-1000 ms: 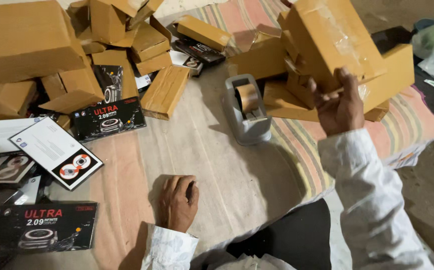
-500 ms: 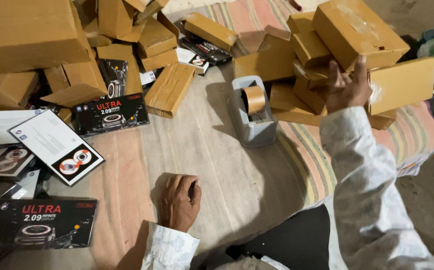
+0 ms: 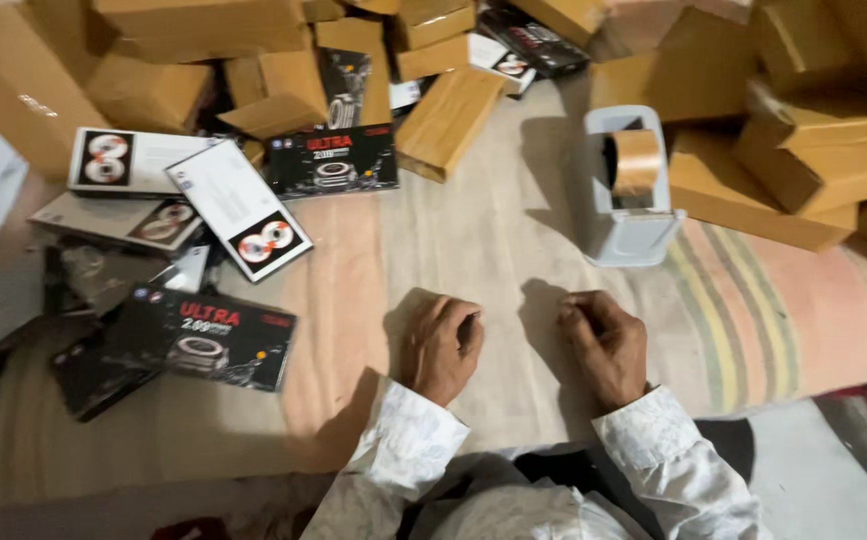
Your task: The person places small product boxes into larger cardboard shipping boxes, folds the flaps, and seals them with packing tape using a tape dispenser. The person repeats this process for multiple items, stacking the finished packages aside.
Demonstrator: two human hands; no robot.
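Observation:
My left hand (image 3: 440,347) and my right hand (image 3: 605,346) both rest knuckles-down on the pale cloth (image 3: 473,240) in front of me, fingers curled, nothing in either. A grey tape dispenser (image 3: 629,190) with a brown tape roll stands just beyond my right hand. A black product box (image 3: 215,338) lies to the left of my left hand. A heap of tape-wrapped brown parcels (image 3: 803,150) sits at the right, past the dispenser.
More brown parcels (image 3: 193,70) pile up along the back and left. Several black and white product boxes (image 3: 243,208) lie scattered at the left. A striped mat (image 3: 753,300) covers the right side. A lone flat parcel (image 3: 448,122) lies mid-back.
My right hand has let go of the brown parcel it held over the heap and come down to the cloth beside my left hand. The view has tilted downward.

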